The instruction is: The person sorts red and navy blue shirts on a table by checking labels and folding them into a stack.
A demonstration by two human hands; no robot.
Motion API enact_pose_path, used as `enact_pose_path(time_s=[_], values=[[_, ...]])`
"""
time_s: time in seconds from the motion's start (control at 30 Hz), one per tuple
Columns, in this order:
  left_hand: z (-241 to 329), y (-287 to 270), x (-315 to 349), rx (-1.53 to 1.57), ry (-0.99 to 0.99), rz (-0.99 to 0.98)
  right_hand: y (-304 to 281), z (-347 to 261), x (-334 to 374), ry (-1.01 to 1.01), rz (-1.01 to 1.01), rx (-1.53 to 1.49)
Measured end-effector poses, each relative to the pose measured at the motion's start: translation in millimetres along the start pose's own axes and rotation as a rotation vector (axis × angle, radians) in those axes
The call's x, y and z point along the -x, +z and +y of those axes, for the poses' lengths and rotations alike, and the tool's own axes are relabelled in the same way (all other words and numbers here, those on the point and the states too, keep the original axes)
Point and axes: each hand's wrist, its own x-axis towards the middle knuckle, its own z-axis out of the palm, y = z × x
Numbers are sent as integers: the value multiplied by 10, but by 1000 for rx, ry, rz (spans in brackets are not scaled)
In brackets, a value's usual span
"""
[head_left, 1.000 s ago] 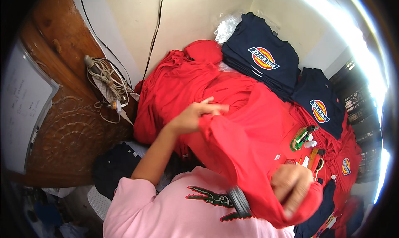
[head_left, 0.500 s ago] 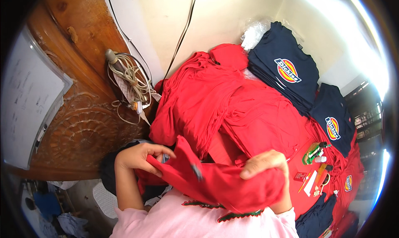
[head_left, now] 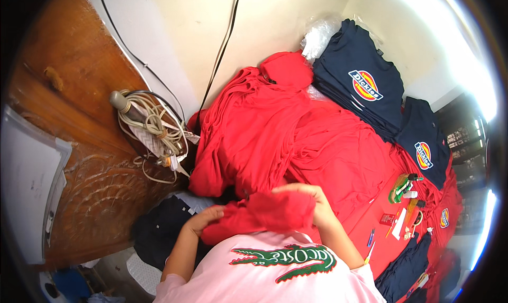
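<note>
Since the soft red cloth [head_left: 264,213] would probably sag otherwise, I see the left hand [head_left: 206,219] curled on its left end and the right hand [head_left: 317,202] closed over its right, between the pink shirt [head_left: 238,276] and clothes pile [head_left: 248,139].

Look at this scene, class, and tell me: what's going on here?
A person in a pink shirt holds a bunched red cloth in both hands: the left hand at one end, the right hand at the other. The cloth is close to the chest. Beyond it lies a large heap of red fabric, with stacked navy shirts at its far right.
</note>
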Motion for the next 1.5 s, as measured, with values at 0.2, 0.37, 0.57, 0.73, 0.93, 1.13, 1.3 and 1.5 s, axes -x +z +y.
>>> enact_pose_path(time_s=[0.2,0.37,0.57,0.73,0.93,1.13,1.3,1.5], values=[[1818,511,166,-274,681,287,-338,366,38,72,303,-324],[2431,721,-98,-679,1261,843,-609,243,-107,-61,126,-106],[3197,492,-1847,-802,1307,1128,-1447,190,-1772,-231,743,-144],[2575,221,-2770,-1229,667,1065,-1923,237,-1210,-368,1000,298],[577,746,-2173,-1630,604,685,-2828,634,941,-291,1305,876],[-176,835,-1662,-1476,429,664,-3468,728,1883,-2,1355,1281],[245,1258,-1766,-1256,622,732,-3383,680,1970,271,1223,1177],[950,2459,-1803,-1020,930,293,-1476,141,2080,-190,473,431]])
